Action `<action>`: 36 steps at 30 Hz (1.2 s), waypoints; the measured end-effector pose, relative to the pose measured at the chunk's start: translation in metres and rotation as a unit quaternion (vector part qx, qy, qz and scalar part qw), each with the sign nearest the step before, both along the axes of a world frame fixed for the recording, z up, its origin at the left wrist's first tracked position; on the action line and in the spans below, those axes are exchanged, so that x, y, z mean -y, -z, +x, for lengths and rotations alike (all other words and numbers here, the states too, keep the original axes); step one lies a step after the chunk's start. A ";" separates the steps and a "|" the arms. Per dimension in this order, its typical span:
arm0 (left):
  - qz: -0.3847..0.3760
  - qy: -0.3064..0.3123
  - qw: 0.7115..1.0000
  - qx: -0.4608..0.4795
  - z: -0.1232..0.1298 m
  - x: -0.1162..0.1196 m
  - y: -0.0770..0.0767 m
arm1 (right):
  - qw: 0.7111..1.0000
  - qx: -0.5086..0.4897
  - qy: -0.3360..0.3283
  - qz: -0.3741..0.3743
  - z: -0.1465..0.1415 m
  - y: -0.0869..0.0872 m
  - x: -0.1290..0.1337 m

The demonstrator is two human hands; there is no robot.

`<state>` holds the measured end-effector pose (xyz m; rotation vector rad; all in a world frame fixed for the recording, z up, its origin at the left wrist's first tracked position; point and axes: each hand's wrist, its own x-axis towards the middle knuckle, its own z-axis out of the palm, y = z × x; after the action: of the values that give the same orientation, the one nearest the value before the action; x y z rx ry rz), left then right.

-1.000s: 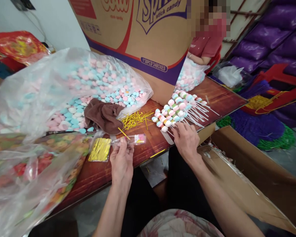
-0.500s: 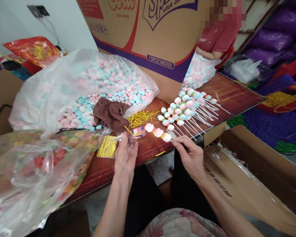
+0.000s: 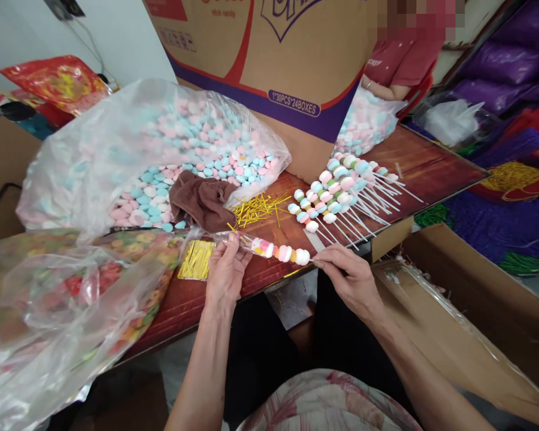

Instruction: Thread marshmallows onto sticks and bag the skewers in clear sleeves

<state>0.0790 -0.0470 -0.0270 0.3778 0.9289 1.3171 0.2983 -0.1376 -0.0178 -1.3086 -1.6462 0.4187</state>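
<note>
My right hand (image 3: 348,274) pinches the stick of a candy skewer (image 3: 287,254), threaded with white and pink marshmallow pieces and orange-yellow ones between. Between thumb and fingers, my left hand (image 3: 227,263) grips a clear plastic wrapper (image 3: 247,239) with a small printed patch. The skewer's far end lies at the wrapper, seemingly inside it. Behind my right hand, several finished-looking skewers (image 3: 341,185) lie in rows, white sticks toward me. Loose gold twist ties (image 3: 260,209) are scattered beyond the wrapper, and a packet of gold ties (image 3: 196,259) lies beside my left hand.
A large clear bag (image 3: 117,131) of pastel candies fills the table's back left, with a brown cloth (image 3: 201,200) against it. Ring-shaped sweets fill another bag (image 3: 72,293). A tall carton (image 3: 269,78) stands behind; an open carton (image 3: 458,323) is at right. A person (image 3: 395,66) sits beyond.
The skewer has shifted left, its candy end now meeting the wrapper in my left hand. Before, the two were apart, with the skewer in front of the wrapper's right end.
</note>
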 end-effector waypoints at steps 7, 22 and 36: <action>0.067 0.001 0.996 -0.061 0.006 0.006 0.002 | 0.998 -0.045 -0.008 -0.033 -0.017 0.001 0.000; 0.072 0.001 0.996 -0.053 0.018 0.014 0.001 | 0.999 0.035 -0.005 -0.031 -0.030 0.002 0.000; 0.052 0.009 0.998 0.023 0.033 0.026 -0.003 | 0.998 -0.013 0.005 -0.062 -0.058 0.004 0.005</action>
<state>0.1120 -0.0727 -0.0241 0.4333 0.8192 1.3565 0.2402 -0.1430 -0.0222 -1.3972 -1.6121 0.5374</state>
